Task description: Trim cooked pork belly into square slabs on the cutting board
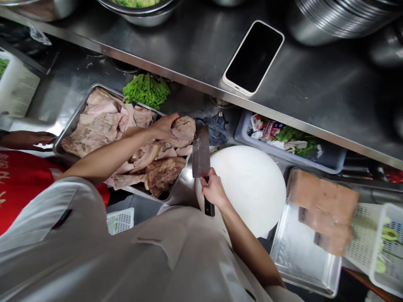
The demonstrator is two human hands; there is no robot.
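Observation:
My right hand (214,189) is closed around the black handle of a cleaver (200,151). Its broad blade points away from me, over the left edge of a round white cutting board (248,184). To the left, my left hand (165,127) grips a rounded piece of cooked meat (185,129) at the right end of a deep metal tray (91,90). Several large slabs of pale and browned meat (103,123) fill that tray. My left fingertips are partly hidden behind the piece.
Another person's hand (34,139) is by the tray's left end. Behind lie lettuce (146,90), a dark cloth (216,129) and a bin (335,163) of packets and greens. A phone (255,56) rests on the raised shelf. Brown blocks (324,197) sit in a right-hand tray (302,251).

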